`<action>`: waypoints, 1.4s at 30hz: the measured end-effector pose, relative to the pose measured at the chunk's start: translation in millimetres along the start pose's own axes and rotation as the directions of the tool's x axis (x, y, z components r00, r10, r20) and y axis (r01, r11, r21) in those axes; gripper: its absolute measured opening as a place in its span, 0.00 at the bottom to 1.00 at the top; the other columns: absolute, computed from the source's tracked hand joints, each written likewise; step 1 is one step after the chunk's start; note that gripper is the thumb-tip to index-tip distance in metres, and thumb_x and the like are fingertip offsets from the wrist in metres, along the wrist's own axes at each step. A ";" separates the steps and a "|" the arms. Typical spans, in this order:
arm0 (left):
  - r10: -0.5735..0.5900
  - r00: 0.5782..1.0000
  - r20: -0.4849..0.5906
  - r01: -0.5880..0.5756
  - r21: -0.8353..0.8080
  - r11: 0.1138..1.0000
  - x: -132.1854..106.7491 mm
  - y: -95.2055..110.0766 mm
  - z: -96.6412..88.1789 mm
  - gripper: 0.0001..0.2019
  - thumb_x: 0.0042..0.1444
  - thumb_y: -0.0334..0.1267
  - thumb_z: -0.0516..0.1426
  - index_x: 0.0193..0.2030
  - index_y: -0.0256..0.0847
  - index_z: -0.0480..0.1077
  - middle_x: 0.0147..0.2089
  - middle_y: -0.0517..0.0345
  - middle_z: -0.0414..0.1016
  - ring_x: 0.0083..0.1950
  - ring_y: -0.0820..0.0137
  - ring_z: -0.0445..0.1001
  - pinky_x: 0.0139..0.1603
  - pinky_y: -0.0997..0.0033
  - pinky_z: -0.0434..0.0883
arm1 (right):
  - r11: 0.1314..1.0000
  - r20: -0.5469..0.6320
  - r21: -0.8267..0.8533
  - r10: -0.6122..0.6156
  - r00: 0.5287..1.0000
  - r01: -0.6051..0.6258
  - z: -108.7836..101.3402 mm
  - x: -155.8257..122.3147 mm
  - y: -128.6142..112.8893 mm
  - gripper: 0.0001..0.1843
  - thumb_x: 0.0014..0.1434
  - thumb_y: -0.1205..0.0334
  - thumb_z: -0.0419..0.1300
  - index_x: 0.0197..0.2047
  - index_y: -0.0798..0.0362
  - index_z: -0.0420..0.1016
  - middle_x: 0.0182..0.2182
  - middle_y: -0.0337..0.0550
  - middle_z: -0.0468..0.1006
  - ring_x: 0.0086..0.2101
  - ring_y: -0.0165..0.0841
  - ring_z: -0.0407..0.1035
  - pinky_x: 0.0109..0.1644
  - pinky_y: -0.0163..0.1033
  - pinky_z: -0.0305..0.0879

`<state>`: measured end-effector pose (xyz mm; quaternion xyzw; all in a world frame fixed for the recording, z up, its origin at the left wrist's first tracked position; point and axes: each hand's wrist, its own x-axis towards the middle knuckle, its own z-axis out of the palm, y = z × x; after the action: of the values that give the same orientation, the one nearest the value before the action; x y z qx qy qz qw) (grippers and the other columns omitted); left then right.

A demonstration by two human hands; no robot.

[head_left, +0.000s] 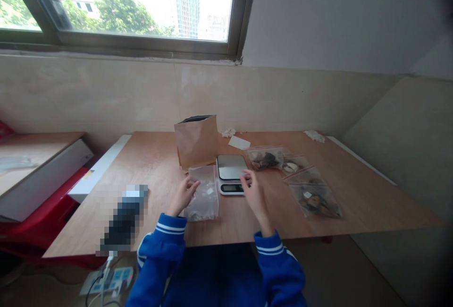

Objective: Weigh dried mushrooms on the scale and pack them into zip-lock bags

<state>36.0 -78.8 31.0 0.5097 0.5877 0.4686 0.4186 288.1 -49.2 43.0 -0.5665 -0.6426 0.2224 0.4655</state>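
Observation:
My left hand (pixel 183 195) is at the left edge of a clear zip bag (pixel 204 205) lying flat on the table. Its fingers are loosely bent and apart, and I see nothing held in them. A small white kitchen scale (pixel 231 169) with a metal plate and a dark display stands just right of the bag; the plate is bare. Over the scale's right front side hovers my right hand (pixel 253 193), its fingers curved, thumb and forefinger slightly apart, nothing visible between them. Behind the zip bag a brown paper pouch (pixel 197 141) stands upright with its top open.
Several zip bags with dark dried pieces, such as the nearest bag (pixel 313 200), lie to the right. A white card (pixel 239 142) lies behind the scale. A blurred-out phone-like object (pixel 123 219) is at the left, its cable running down to a power strip (pixel 113 279).

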 end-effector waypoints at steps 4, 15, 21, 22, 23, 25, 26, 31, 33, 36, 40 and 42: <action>0.174 0.944 -0.281 -0.083 0.308 0.948 0.2 -6.5 -7.9 0.24 0.42 0.51 0.66 0.41 0.39 0.71 0.32 0.51 0.74 0.32 0.61 0.74 0.32 0.64 0.69 | 0.873 -0.357 -0.468 -0.041 0.933 -0.141 -60.7 -9.9 50.8 0.21 0.57 0.53 0.54 0.49 0.57 0.71 0.51 0.64 0.68 0.52 0.54 0.62 0.52 0.60 0.59; 0.230 0.966 0.117 -0.238 0.748 0.620 -27.9 -8.3 54.8 0.25 0.59 0.50 0.54 0.62 0.45 0.65 0.69 0.47 0.59 0.72 0.52 0.51 0.70 0.45 0.46 | 0.872 -0.613 -0.441 -0.118 0.781 -0.214 -115.7 -51.8 110.0 0.20 0.54 0.59 0.53 0.46 0.59 0.78 0.45 0.59 0.75 0.48 0.50 0.68 0.52 0.53 0.63; 0.189 0.982 -0.017 -0.108 0.770 0.628 -22.5 -15.1 58.6 0.26 0.65 0.45 0.47 0.67 0.37 0.58 0.70 0.44 0.56 0.73 0.53 0.49 0.71 0.45 0.44 | 0.940 -0.723 -0.227 0.014 0.691 -0.256 -131.8 -55.8 60.4 0.24 0.58 0.49 0.57 0.44 0.61 0.80 0.35 0.59 0.80 0.35 0.45 0.73 0.41 0.47 0.68; 0.186 0.982 -0.024 -0.110 0.731 0.673 -22.4 -9.7 59.0 0.26 0.65 0.45 0.47 0.67 0.36 0.57 0.70 0.42 0.57 0.72 0.52 0.50 0.71 0.43 0.43 | 0.949 -0.719 -0.176 0.057 0.693 -0.262 -133.1 -56.3 48.0 0.25 0.58 0.47 0.57 0.46 0.60 0.79 0.36 0.58 0.80 0.34 0.44 0.74 0.40 0.46 0.69; 0.192 0.981 -0.024 -0.125 0.675 0.727 -23.5 -2.1 59.7 0.26 0.65 0.44 0.46 0.67 0.36 0.57 0.69 0.41 0.58 0.72 0.52 0.51 0.70 0.41 0.43 | 0.961 -0.701 -0.130 0.087 0.707 -0.246 -133.2 -56.5 35.6 0.27 0.58 0.45 0.57 0.47 0.60 0.78 0.37 0.58 0.80 0.35 0.44 0.74 0.40 0.45 0.69; 0.237 0.971 0.005 -0.205 0.516 0.831 -28.8 18.8 62.6 0.26 0.66 0.45 0.46 0.68 0.38 0.53 0.69 0.42 0.58 0.72 0.53 0.51 0.70 0.42 0.43 | 0.982 -0.618 -0.042 0.120 0.777 -0.185 -129.1 -56.1 12.1 0.28 0.58 0.41 0.57 0.47 0.59 0.77 0.40 0.57 0.80 0.37 0.43 0.75 0.41 0.45 0.70; 0.288 0.956 0.049 -0.282 0.410 0.867 -32.8 31.1 64.3 0.27 0.66 0.46 0.46 0.69 0.40 0.52 0.70 0.43 0.57 0.72 0.56 0.52 0.71 0.46 0.45 | 0.988 -0.556 0.001 0.129 0.821 -0.154 -124.6 -55.7 1.3 0.28 0.58 0.40 0.57 0.46 0.58 0.77 0.40 0.56 0.80 0.38 0.43 0.75 0.42 0.44 0.70; 0.453 0.866 0.214 -0.470 0.036 0.882 -48.1 78.4 68.3 0.30 0.60 0.49 0.57 0.67 0.44 0.55 0.66 0.46 0.62 0.64 0.59 0.63 0.62 0.57 0.61 | 0.985 -0.189 0.169 0.059 0.980 -0.027 -87.3 -53.7 -41.7 0.22 0.60 0.42 0.56 0.38 0.53 0.77 0.37 0.50 0.81 0.39 0.40 0.75 0.43 0.41 0.72; 0.429 0.869 0.244 -0.441 -0.008 0.898 -48.2 80.9 66.6 0.19 0.59 0.49 0.57 0.53 0.41 0.67 0.50 0.49 0.73 0.47 0.64 0.72 0.48 0.65 0.68 | 0.980 -0.112 0.201 0.016 0.994 0.007 -73.4 -53.7 -52.2 0.20 0.62 0.44 0.54 0.41 0.52 0.77 0.39 0.49 0.81 0.40 0.39 0.75 0.44 0.41 0.72; 0.348 0.909 0.230 -0.346 -0.050 0.937 -46.2 73.1 64.7 0.15 0.61 0.49 0.55 0.33 0.39 0.66 0.28 0.62 0.66 0.29 0.74 0.64 0.30 0.74 0.62 | 0.985 -0.216 0.166 -0.008 0.976 0.045 -57.3 -54.4 -61.3 0.20 0.63 0.48 0.55 0.51 0.53 0.72 0.45 0.52 0.78 0.41 0.39 0.73 0.44 0.43 0.71; 0.267 0.961 0.067 -0.250 -0.189 0.950 -48.1 68.0 70.6 0.15 0.61 0.50 0.54 0.34 0.41 0.58 0.26 0.67 0.60 0.25 0.77 0.60 0.26 0.77 0.58 | 0.989 -0.401 0.044 -0.112 0.909 0.142 -34.8 -57.7 -72.2 0.19 0.61 0.51 0.58 0.52 0.52 0.68 0.49 0.54 0.71 0.44 0.40 0.68 0.44 0.46 0.70; 0.264 0.964 0.031 -0.248 -0.255 0.935 -49.6 71.2 75.6 0.14 0.62 0.50 0.54 0.35 0.42 0.58 0.29 0.65 0.61 0.27 0.76 0.63 0.29 0.76 0.62 | 0.979 -0.280 0.084 -0.154 0.947 0.185 -21.1 -59.6 -79.0 0.14 0.64 0.53 0.56 0.48 0.51 0.70 0.46 0.51 0.71 0.44 0.38 0.67 0.44 0.44 0.70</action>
<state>130.5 -115.6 85.4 0.5404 0.4389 0.5722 0.4335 260.4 -130.5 96.5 -0.5079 -0.6057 0.1364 0.5971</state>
